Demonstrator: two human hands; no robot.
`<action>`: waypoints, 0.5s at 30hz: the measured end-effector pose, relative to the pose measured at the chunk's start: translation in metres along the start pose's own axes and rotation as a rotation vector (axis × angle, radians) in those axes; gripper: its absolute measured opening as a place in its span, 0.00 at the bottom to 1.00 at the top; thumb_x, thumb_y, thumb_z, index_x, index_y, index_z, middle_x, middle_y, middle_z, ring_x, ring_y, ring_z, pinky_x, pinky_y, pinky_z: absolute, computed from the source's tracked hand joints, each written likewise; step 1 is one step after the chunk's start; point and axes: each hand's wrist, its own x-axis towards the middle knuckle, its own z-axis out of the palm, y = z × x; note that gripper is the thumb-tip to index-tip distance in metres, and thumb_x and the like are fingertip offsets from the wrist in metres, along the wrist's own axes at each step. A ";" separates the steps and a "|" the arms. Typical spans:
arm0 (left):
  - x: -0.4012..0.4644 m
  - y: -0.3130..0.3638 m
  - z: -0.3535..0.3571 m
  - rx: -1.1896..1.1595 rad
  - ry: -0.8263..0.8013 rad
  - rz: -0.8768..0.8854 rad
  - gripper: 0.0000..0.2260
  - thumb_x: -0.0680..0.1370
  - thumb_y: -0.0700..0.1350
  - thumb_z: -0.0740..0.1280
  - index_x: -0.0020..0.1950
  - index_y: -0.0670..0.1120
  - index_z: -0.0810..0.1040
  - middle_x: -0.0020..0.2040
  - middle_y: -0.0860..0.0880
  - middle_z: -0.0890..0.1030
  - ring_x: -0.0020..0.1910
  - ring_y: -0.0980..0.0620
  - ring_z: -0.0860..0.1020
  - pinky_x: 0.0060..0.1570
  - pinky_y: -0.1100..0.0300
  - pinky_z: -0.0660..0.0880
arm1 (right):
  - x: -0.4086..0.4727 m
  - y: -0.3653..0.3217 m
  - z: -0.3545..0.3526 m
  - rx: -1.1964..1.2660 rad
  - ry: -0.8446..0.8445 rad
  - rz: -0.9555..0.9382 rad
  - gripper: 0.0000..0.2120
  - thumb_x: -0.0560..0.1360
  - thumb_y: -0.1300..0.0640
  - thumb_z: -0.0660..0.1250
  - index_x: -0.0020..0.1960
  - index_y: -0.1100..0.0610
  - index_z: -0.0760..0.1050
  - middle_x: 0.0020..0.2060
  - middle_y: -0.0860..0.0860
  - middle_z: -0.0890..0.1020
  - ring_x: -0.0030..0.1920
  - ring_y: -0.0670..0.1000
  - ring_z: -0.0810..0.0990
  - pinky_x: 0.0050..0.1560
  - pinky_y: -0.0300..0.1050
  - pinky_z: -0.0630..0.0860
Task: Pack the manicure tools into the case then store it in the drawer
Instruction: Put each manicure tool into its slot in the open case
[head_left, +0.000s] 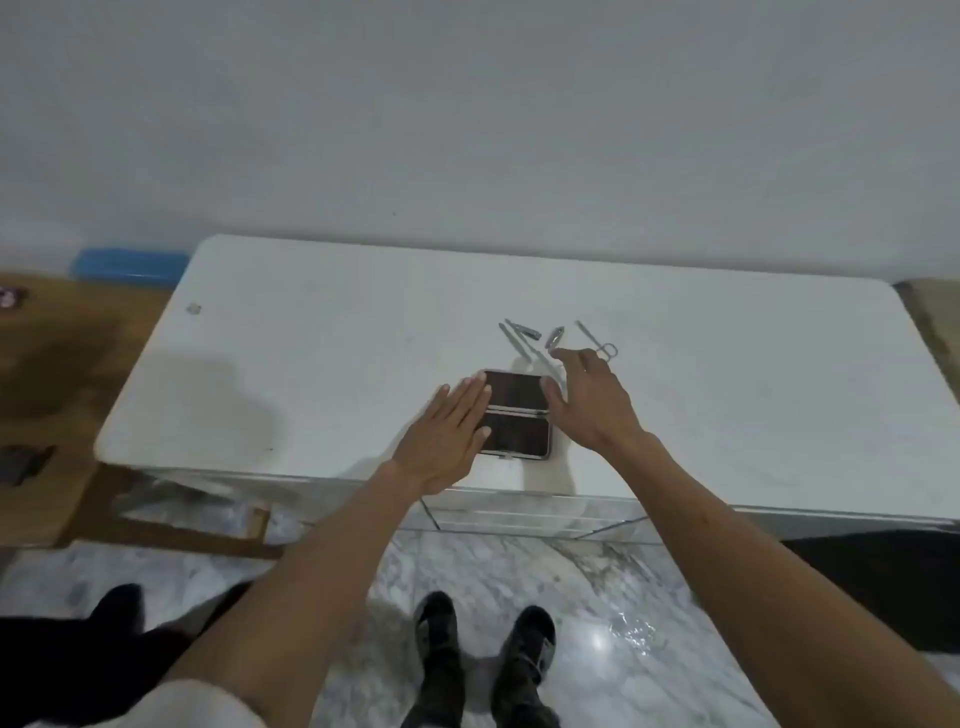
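A dark manicure case (517, 413) lies opened flat near the front edge of a white cabinet top (322, 364). My left hand (447, 436) rests flat on the case's left side with straight fingers. My right hand (587, 400) hovers at the case's right edge, fingers spread and reaching toward the tools, holding nothing. Behind the case lie metal tools: a file (514, 340), a nail clipper (524, 330), a second clipper (555, 338) and small scissors (597, 340).
The cabinet's mirrored drawer front (519, 512) sits below the top's front edge. A blue box (130, 265) stands on the wooden floor at the left. My feet (488, 660) stand on the marble floor. A white wall runs behind the cabinet.
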 end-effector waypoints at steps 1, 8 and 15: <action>0.001 -0.001 0.004 0.005 0.006 -0.020 0.28 0.87 0.52 0.39 0.79 0.37 0.62 0.79 0.39 0.62 0.78 0.42 0.63 0.74 0.43 0.66 | 0.003 0.001 0.001 0.002 0.007 -0.005 0.20 0.79 0.52 0.60 0.68 0.59 0.70 0.61 0.61 0.76 0.60 0.63 0.74 0.56 0.55 0.74; 0.000 -0.002 0.010 -0.009 0.051 -0.027 0.26 0.86 0.51 0.45 0.80 0.39 0.59 0.81 0.42 0.58 0.81 0.45 0.57 0.76 0.43 0.61 | 0.037 0.007 0.002 -0.072 -0.005 0.032 0.16 0.78 0.55 0.60 0.64 0.57 0.73 0.58 0.60 0.77 0.58 0.63 0.76 0.55 0.54 0.73; -0.001 -0.002 0.013 -0.038 0.053 -0.045 0.26 0.86 0.51 0.46 0.81 0.41 0.57 0.82 0.43 0.55 0.82 0.47 0.54 0.78 0.45 0.58 | 0.081 0.015 0.007 -0.150 -0.075 0.083 0.19 0.77 0.60 0.61 0.67 0.54 0.74 0.58 0.58 0.77 0.57 0.61 0.75 0.55 0.52 0.71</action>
